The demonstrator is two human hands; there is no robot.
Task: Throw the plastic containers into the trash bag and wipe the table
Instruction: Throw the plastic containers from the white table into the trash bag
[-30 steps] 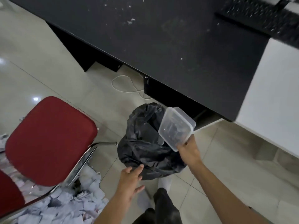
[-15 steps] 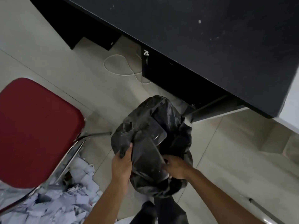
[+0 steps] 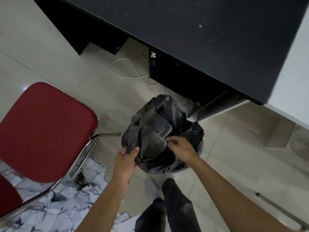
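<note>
The left hand [image 3: 127, 158] grips the rim of the black trash bag [image 3: 140, 124]. The clear plastic container [image 3: 158, 143] sits inside the bag, just past the fingers of the right hand [image 3: 183, 148], the nearer hand. Its long side points away from them. Those fingers curl at its corner. I cannot tell if they pinch it.
</note>
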